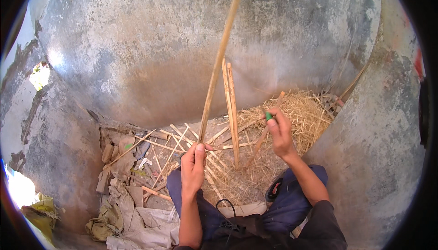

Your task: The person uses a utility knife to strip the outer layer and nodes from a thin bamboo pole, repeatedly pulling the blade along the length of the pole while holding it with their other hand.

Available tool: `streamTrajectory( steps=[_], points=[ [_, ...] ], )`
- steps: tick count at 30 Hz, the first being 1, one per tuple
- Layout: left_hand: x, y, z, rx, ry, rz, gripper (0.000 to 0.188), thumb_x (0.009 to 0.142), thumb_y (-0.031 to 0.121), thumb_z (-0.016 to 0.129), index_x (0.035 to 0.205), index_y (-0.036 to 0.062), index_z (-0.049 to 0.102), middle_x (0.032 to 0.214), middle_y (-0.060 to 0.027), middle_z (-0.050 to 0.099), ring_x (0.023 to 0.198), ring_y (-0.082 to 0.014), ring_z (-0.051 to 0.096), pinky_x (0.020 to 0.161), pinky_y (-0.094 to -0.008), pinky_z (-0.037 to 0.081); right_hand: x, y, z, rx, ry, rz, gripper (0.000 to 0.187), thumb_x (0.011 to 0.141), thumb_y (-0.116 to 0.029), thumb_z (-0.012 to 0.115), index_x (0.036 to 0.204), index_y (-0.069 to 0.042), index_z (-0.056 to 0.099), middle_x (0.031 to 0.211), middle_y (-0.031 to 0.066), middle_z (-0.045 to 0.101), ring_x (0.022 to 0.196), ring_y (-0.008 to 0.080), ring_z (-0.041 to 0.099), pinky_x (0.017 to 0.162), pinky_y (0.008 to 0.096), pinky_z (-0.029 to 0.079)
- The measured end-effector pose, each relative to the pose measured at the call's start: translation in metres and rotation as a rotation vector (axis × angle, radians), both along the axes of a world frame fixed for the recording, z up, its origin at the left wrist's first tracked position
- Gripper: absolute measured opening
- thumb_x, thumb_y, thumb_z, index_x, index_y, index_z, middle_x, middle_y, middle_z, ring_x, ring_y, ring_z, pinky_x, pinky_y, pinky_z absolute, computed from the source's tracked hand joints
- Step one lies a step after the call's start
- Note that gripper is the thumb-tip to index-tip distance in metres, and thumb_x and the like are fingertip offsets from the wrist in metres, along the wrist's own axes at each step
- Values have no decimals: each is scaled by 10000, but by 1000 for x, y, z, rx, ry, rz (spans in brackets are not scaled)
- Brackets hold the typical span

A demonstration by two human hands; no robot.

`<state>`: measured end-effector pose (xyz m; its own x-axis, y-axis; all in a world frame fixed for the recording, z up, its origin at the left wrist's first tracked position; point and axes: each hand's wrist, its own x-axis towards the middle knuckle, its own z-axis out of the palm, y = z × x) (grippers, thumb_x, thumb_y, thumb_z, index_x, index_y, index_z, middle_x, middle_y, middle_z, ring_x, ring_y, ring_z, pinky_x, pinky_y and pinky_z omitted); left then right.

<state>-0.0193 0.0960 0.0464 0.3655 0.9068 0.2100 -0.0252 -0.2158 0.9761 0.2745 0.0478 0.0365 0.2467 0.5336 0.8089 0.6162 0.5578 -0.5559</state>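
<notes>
My left hand (pixel 194 168) is closed round the lower end of a long, pale brown bamboo strip (pixel 218 63). The strip leans up and slightly right, past the top of the view. Right of it, my right hand (pixel 280 136) is raised with its fingers bent together. A small green piece (pixel 268 116) pokes out at its thumb and fingertips; whether it is a handle or a cap, I cannot make out. Two split bamboo pieces (pixel 232 113) stand upright between my hands, propped near the wall. A reddish-brown stick (pixel 262 138), partly blurred, slants behind the right hand.
A grey, stained wall (pixel 150 49) curves round in front and at both sides. Straw-like shavings (pixel 305 115) heap at the right. Thin split strips (pixel 175 142) cross on the floor, with wood chunks (pixel 107 153) and crumpled cloth (pixel 150 227) at the left.
</notes>
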Motion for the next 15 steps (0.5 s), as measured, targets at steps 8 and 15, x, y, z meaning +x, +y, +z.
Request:
streamTrajectory(
  steps=[8, 15],
  points=[
    [4, -34, -5, 186, 199, -35, 330, 1179, 254, 562, 1079, -13, 729, 691, -23, 509, 659, -100, 472, 608, -311, 398, -51, -28, 15, -65, -453, -18, 279, 1015, -305, 776, 1086, -38, 743, 829, 75, 669, 650, 251, 700, 565, 372, 530],
    [6, -47, 7, 17, 146, -130, 348, 1179, 254, 573, 1013, -30, 686, 665, -20, 556, 628, -82, 493, 586, -295, 414, -69, -36, 5, -104, -485, -1, 258, 975, -292, 815, 1110, -81, 754, 883, 63, 705, 682, 261, 736, 589, 381, 565]
  ],
)
